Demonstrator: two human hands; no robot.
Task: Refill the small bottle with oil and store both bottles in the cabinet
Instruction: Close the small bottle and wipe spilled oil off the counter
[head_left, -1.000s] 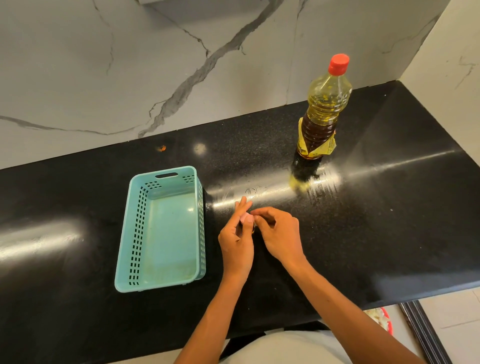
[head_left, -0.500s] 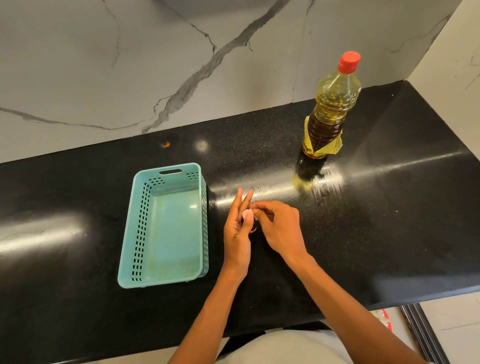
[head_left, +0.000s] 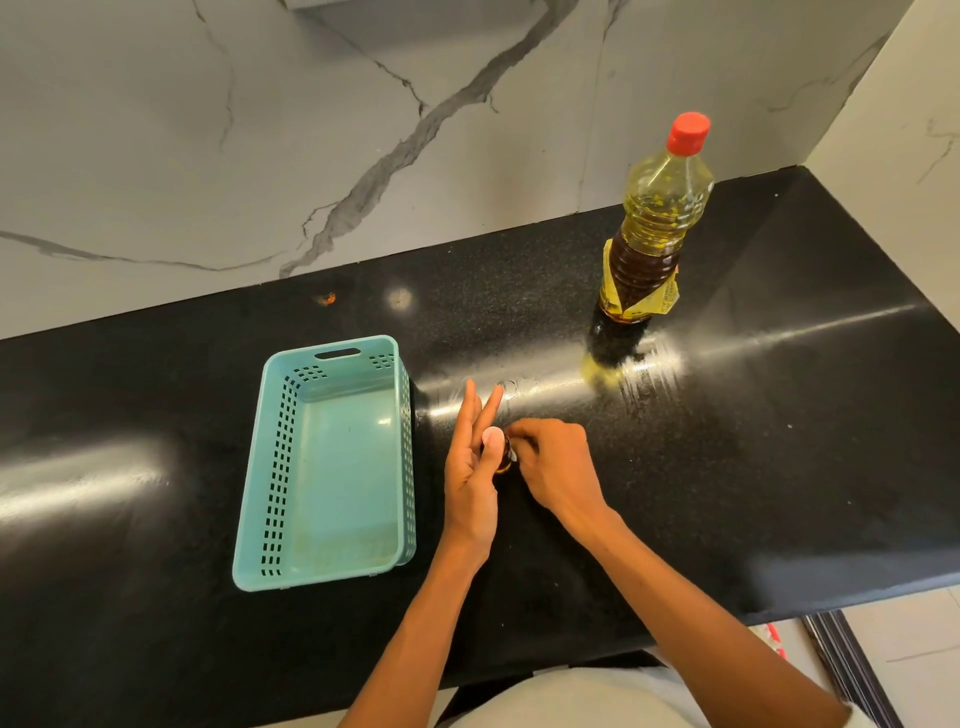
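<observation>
A tall oil bottle (head_left: 649, 234) with a red cap stands upright at the back right of the black countertop (head_left: 779, 441), about half full of dark oil. A small bottle (head_left: 504, 462) is mostly hidden between my hands near the counter's middle; only a sliver of amber glass shows. My left hand (head_left: 467, 493) holds it between thumb and palm, the other fingers stretched straight forward. My right hand (head_left: 556, 467) pinches the small bottle's top with its fingertips. I cannot see whether its cap is on or off.
An empty teal plastic basket (head_left: 249, 467) sits just left of my hands. A marble wall (head_left: 363, 156) backs the counter and a side wall closes its right end. The counter's front edge runs below my forearms, with floor at the lower right.
My left fingers have straightened and stretched forward. Both hands stay at the small bottle in the same spot. The large bottle and basket have not moved.
</observation>
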